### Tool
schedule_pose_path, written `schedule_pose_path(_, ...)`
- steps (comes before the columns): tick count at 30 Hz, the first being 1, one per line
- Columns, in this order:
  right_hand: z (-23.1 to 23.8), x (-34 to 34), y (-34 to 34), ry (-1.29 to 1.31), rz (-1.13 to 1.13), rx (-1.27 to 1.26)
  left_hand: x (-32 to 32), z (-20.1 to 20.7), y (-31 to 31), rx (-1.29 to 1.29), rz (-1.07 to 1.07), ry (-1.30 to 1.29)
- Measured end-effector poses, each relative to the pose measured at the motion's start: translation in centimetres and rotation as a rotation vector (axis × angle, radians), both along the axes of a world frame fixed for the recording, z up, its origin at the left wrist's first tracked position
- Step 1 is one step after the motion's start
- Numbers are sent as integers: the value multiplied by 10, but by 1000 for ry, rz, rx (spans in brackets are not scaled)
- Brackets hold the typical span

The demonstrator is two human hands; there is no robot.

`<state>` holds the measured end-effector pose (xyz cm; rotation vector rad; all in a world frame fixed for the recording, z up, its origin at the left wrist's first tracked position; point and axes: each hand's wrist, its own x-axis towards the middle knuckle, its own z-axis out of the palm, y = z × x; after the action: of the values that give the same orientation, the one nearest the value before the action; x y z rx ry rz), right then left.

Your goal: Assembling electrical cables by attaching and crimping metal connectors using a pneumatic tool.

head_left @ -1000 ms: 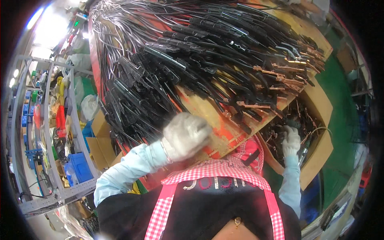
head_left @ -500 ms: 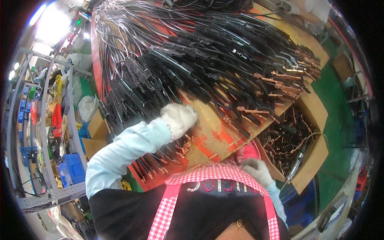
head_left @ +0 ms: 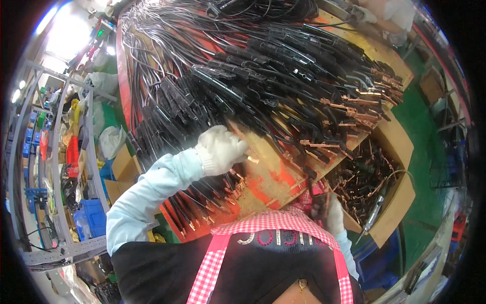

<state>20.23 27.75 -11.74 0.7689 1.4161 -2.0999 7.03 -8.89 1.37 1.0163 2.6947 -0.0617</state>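
Note:
My left hand (head_left: 221, 149), in a white knit glove, is closed over the near part of the worktable (head_left: 260, 152). A small copper tip (head_left: 253, 159) sticks out by its fingertips; the rest of that piece is hidden by the glove. Just left of this hand lie black cables with copper ends (head_left: 235, 185), in a fanned row. Low at the right, beside the apron, my right hand (head_left: 335, 215) is gloved too, its fingers curled against a dark, blurred piece (head_left: 319, 206) whose kind I cannot make out.
A large heap of black cable assemblies (head_left: 263, 76) covers most of the table, copper ends toward the right edge. An open carton (head_left: 402, 197) of copper-tipped pieces stands at the right, a pen-shaped tool (head_left: 373, 215) on it. Shelving (head_left: 91, 152) lines the left. Another person's hand (head_left: 363, 14) is far right.
My left hand has shifted slightly left and up, and a copper tip now shows at its fingers. My right hand has moved slightly right, with a dark piece now beside its fingers.

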Motion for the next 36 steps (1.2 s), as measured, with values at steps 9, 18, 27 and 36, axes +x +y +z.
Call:
schedule_pose_path(9,40,-35,-41,380,97,-453,-4,-15,25,-411,5,-173)
schedule_pose_path(18,49,-95,-102,855,391,645,-4,-40,21,175,38,165)
schedule_pose_path(27,50,-88,-82,735,358,650,11,-19,11,-22,38,-91)
schedule_pose_path(36,58,-71,-56,645,372,728,-11,-50,39,81,-139,224)
